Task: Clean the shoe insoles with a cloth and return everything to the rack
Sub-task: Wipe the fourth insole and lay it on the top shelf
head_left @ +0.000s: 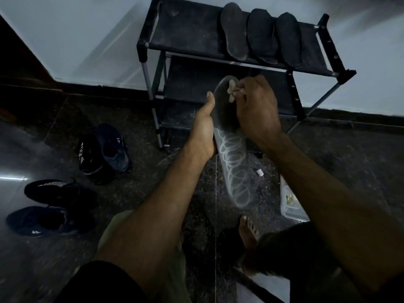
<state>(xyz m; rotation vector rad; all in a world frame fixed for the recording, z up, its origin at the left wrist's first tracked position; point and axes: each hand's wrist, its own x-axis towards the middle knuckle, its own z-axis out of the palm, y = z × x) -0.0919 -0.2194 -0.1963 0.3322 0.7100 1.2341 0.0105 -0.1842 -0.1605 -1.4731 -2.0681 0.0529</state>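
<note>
Insole (234, 154), dark w/ pale looped pattern on its lower part, held up in front of the shoe rack (218, 33) and above the floor (142, 119), toe end up. Right hand (255, 106): fingers curled, pinching a small pale cloth (232, 90) against the insole's upper end. Left hand (205, 127): grips the insole's left edge, thumb lying straight along that edge; its other fingers are behind the insole, hidden. Both forearms reach in from the bottom of the view.

Beyond the hands: rack w/ black fabric shelves and grey tube frame, standing against a pale wall (76, 29). Top shelf carries three more dark insoles (261, 35) side by side, heels toward the front bar, overlapping slightly.

Floor, left of the rack: two dark shoes (105, 152) close together; nearer the viewer, another pair (48, 206), one black w/ white stripes, one bluish. Right of the held insole: a clear plastic container (290, 204), contents unclear (dim light). A bare foot (248, 232) rests on the floor below the insole.
</note>
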